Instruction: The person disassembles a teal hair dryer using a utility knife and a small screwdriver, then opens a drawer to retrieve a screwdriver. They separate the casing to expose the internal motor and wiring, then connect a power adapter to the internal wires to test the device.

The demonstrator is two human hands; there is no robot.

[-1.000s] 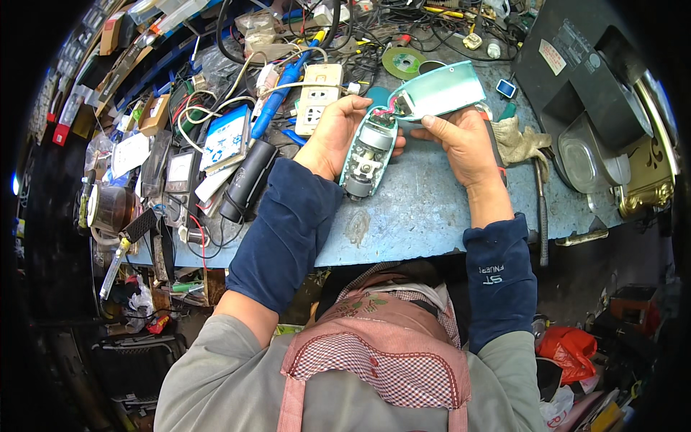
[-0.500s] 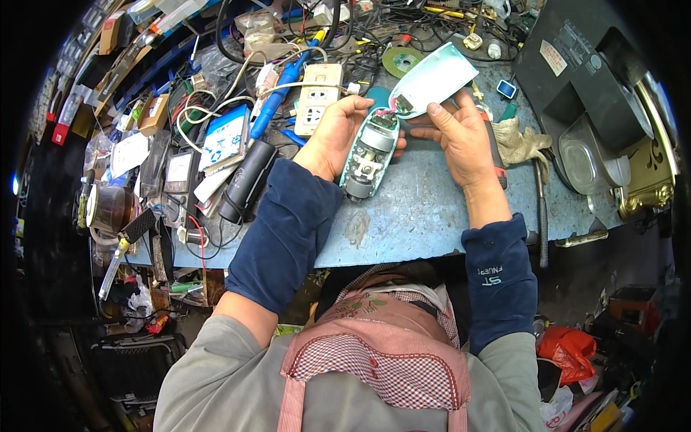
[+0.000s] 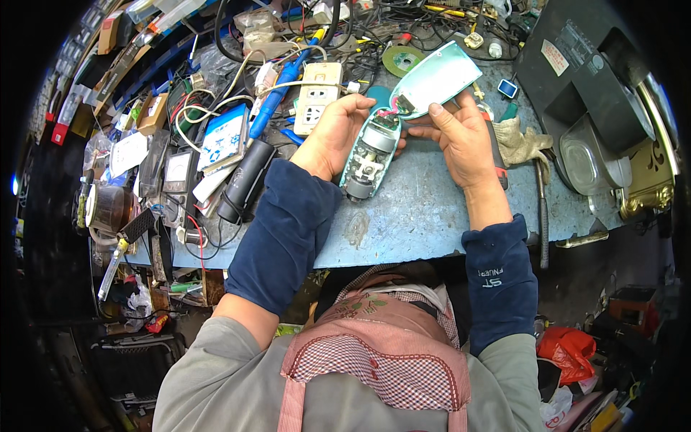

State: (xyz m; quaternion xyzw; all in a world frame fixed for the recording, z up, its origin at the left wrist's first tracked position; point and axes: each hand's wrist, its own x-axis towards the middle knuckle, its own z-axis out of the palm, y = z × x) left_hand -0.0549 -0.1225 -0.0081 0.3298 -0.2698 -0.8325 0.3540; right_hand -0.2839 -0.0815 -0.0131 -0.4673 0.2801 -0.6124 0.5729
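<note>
Head: left fingers point(image 3: 356, 103) half-curled around device point(image 3: 368, 167)

The teal device point(image 3: 369, 155) is split open — wired to its tilted cover point(image 3: 437, 79).

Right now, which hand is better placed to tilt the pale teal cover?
The right hand, most likely: its thumb is at the edge of the pale teal cover. The left hand is occupied, holding the opened housing.
</note>
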